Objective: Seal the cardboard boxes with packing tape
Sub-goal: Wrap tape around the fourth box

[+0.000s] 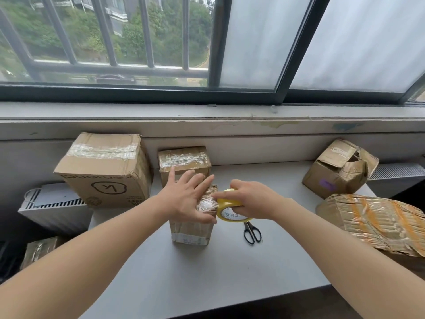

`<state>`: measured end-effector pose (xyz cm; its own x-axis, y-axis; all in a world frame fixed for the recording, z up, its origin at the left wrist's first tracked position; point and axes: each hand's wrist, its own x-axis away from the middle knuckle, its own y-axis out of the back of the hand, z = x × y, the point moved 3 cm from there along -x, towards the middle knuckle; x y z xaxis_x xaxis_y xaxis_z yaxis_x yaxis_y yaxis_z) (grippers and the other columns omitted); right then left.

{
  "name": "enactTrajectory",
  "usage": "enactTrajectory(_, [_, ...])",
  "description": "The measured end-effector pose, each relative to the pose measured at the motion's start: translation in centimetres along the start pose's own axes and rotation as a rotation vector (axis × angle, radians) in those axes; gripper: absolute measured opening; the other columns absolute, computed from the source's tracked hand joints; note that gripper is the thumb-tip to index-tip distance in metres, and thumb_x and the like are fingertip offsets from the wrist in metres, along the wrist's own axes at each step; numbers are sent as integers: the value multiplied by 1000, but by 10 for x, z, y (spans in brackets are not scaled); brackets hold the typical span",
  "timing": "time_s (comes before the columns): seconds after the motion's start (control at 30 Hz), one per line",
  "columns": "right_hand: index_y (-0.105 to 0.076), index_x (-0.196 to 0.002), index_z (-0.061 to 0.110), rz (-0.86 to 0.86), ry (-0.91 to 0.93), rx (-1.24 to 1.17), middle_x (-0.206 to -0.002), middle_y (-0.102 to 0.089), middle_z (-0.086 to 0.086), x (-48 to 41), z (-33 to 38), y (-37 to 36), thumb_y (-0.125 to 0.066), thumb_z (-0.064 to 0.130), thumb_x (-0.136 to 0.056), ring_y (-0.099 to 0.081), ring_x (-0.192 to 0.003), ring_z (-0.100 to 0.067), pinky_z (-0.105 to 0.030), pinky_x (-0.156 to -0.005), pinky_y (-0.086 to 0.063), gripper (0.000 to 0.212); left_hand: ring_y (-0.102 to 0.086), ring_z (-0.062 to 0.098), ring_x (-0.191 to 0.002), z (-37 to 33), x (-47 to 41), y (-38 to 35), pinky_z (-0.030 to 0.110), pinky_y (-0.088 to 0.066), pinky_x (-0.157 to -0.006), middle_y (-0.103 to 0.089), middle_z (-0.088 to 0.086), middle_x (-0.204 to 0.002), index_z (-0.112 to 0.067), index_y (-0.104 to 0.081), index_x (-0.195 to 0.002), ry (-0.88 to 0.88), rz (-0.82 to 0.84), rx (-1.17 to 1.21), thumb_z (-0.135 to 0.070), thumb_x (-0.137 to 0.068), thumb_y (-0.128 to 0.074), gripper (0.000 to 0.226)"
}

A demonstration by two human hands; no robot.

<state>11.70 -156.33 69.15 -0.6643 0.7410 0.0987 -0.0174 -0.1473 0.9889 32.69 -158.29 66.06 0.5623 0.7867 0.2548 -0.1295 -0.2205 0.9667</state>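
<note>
Partway, I judge: your flat left hand (pixel 188 199) presses the small box (pixel 192 233), your right hand (pixel 253 201) grasps the tape roll (pixel 226 209), and the torn box (pixel 333 178) to its right looks unsealed.

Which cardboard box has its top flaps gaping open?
The far-right box, rearmost of the two there; its crumpled flaps gape, while the others are taped closed.

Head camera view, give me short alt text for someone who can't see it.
A person's left hand presses flat on a small cardboard box on a grey table while the right hand grips a yellow tape roll against its right edge. Scissors lie just right of the box, and other taped boxes stand around.
</note>
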Motion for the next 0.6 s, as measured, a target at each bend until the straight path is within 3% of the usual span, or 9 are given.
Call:
enactTrajectory(0.1, [-51, -147, 45, -38, -2, -48, -96, -49, -5, 8, 0, -3, -65, 26, -92, -49, -69, -28, -31, -61, -35, 60, -21, 28, -148, 0, 0, -4, 77, 4, -115, -29, -2, -155, -31, 1, -163, -24, -10, -17, -99, -69, -32, 120])
enactTrajectory(0.2, [-46, -149, 47, -46, -20, -41, -96, -49, -6, 14, 1, -5, -62, 23, -92, -50, -65, -31, -32, -58, -34, 63, -36, 26, -137, -1, 1, -4, 74, -3, -117, -38, -4, -143, -31, -14, -158, -28, -52, 7, -95, -72, -38, 110])
enactTrajectory(0.33, [-45, -150, 48, -27, -16, -35, -95, -49, -8, 17, 1, -5, -62, 22, -94, -50, -60, -33, -32, -56, -33, 65, -40, 24, -130, 2, 2, -6, 69, -10, -119, -42, -5, -137, -31, -22, -153, -16, -79, 30, -92, -72, -43, 104])
enactTrajectory(0.43, [-35, -152, 55, 2, -14, -5, -89, -41, -2, 26, -9, -10, -59, 26, -93, -41, -54, -29, -32, -53, -33, 70, -41, 22, -126, 12, 10, -4, 61, -20, -118, -42, -7, -133, -32, -23, -153, 7, -86, 68, -94, -65, -34, 109])
enactTrajectory(0.53, [-13, -152, 61, 50, -81, 13, -96, -44, -3, 33, -13, -21, -54, 29, -98, -47, -66, -31, -34, -58, -34, 75, -42, 20, -122, 20, 17, -4, 52, -28, -114, -43, -8, -130, -31, -25, -153, 4, -124, 96, -96, -61, -30, 112])
enactTrajectory(0.6, [-12, -152, 60, 21, -85, -40, -94, -42, -2, 30, -5, -28, -53, 31, -98, -50, -68, -33, -34, -58, -34, 74, -43, 20, -122, 24, 19, -7, 50, -29, -113, -44, -9, -129, -31, -27, -151, -7, -144, 98, -94, -63, -34, 109])
